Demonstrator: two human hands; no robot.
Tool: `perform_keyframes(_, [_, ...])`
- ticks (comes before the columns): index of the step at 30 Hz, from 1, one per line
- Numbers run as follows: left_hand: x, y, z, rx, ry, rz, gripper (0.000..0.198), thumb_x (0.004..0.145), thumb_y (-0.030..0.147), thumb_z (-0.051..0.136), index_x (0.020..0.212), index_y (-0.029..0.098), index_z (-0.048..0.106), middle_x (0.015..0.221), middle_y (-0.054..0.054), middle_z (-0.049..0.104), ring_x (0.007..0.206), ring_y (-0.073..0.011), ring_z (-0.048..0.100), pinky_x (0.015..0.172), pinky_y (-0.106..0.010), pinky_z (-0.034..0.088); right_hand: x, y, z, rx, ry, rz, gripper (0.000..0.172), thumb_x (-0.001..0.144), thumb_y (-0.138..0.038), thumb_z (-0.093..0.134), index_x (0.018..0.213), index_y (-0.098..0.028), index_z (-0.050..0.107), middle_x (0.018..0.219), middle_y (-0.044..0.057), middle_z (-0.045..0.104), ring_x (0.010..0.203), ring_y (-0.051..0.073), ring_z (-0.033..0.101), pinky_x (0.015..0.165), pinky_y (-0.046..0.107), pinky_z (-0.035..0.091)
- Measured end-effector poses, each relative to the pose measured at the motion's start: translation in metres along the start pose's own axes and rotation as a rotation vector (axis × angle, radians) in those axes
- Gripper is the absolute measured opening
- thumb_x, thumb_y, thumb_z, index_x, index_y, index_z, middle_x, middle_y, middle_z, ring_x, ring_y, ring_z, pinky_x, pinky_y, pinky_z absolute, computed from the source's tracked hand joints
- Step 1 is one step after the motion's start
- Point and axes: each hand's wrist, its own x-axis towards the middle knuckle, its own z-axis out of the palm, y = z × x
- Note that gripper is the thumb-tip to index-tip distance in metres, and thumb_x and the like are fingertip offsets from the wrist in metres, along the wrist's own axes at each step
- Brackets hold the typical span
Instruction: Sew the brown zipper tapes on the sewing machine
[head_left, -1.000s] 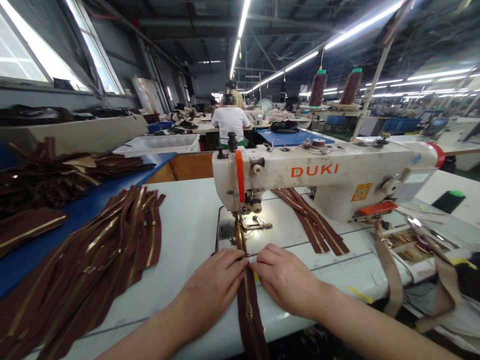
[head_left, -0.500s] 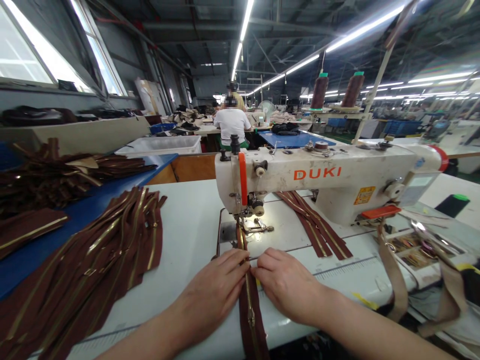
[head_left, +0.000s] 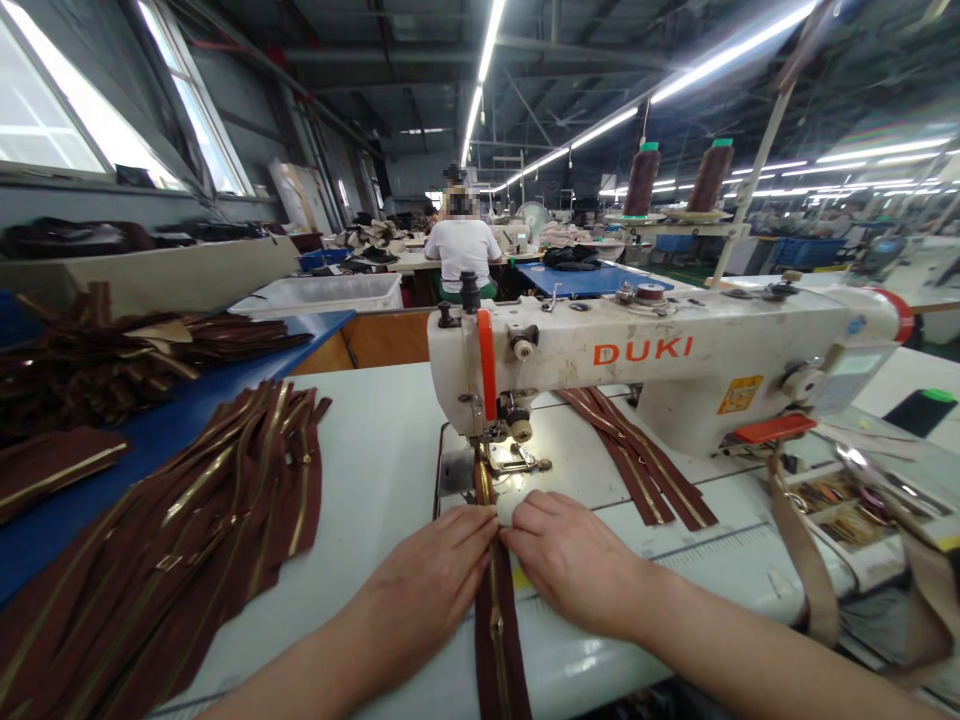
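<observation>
A brown zipper strip (head_left: 496, 630) with gold teeth runs from the table's near edge up under the presser foot (head_left: 511, 460) of a white DUKI sewing machine (head_left: 660, 360). My left hand (head_left: 431, 575) lies on the strip's left side, fingers pressed flat and together. My right hand (head_left: 574, 560) presses down on its right side, fingertips close to the foot. Both hands meet over the strip just in front of the needle.
A big pile of brown zippers (head_left: 187, 520) lies to the left, more on the blue shelf (head_left: 112, 360). Sewn strips (head_left: 637, 460) trail behind the machine. A tan strap (head_left: 806, 560) hangs at right. A person in white (head_left: 463, 250) sits far ahead.
Both hands have slid a little forward toward the presser foot with the strip; the view shifted slightly.
</observation>
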Motion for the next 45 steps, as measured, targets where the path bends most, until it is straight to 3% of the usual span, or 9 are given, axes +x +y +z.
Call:
perform_keyframes(13, [0.014,-0.023,0.012,0.134,0.034,-0.043,0.035,0.095,0.016,0.031,0.117,0.009,0.057,0.116,-0.014,0.065,0.109,-0.0205,0.061,0.094,-0.036,0.051,0.031,0.027,0.011,-0.058,0.031,0.039,0.014,0.086,-0.01,0.051,0.09,-0.014,0.063,0.09,0.007,0.06,0.089,0.022,0.049,0.082,0.034,0.041])
perform_keyframes(21, [0.007,-0.02,0.015,0.117,0.044,-0.091,0.037,0.094,0.015,0.031,0.118,0.01,0.06,0.121,-0.012,0.064,0.115,-0.0197,0.058,0.098,-0.036,0.048,0.035,0.028,0.011,-0.018,0.062,0.124,0.017,0.089,-0.014,0.049,0.098,-0.013,0.063,0.088,0.008,0.058,0.086,0.021,0.048,0.077,0.033,0.042])
perform_keyframes(32, [0.007,-0.019,0.013,0.134,0.081,-0.051,0.037,0.098,0.018,0.029,0.115,0.01,0.061,0.118,-0.012,0.065,0.113,-0.0205,0.058,0.098,-0.037,0.048,0.03,0.027,0.012,0.043,0.134,0.168,0.019,0.089,-0.012,0.046,0.089,-0.015,0.065,0.082,0.006,0.058,0.082,0.019,0.049,0.076,0.03,0.042])
perform_keyframes(39, [0.014,-0.016,0.008,0.03,0.041,-0.198,0.034,0.094,0.032,0.045,0.115,0.011,0.06,0.12,-0.013,0.064,0.112,-0.0246,0.059,0.096,-0.043,0.049,0.03,0.028,0.014,0.102,0.165,0.182,0.02,0.089,-0.013,0.047,0.089,-0.015,0.066,0.079,0.005,0.058,0.081,0.019,0.05,0.073,0.029,0.042])
perform_keyframes(42, [0.001,-0.009,0.002,0.047,0.039,-0.221,0.036,0.091,0.036,0.05,0.115,0.012,0.061,0.119,-0.013,0.065,0.109,-0.0261,0.061,0.094,-0.043,0.05,0.03,0.027,0.014,0.135,0.176,0.202,0.02,0.088,-0.011,0.047,0.088,-0.015,0.067,0.078,0.005,0.059,0.081,0.018,0.051,0.073,0.028,0.042])
perform_keyframes(45, [-0.03,0.004,-0.004,0.069,0.096,-0.186,0.042,0.088,0.04,0.054,0.121,0.014,0.057,0.121,-0.012,0.064,0.108,-0.025,0.062,0.092,-0.038,0.052,0.03,0.027,0.015,0.189,0.199,0.219,0.022,0.088,-0.009,0.046,0.091,-0.016,0.067,0.079,0.005,0.059,0.081,0.018,0.053,0.074,0.028,0.042])
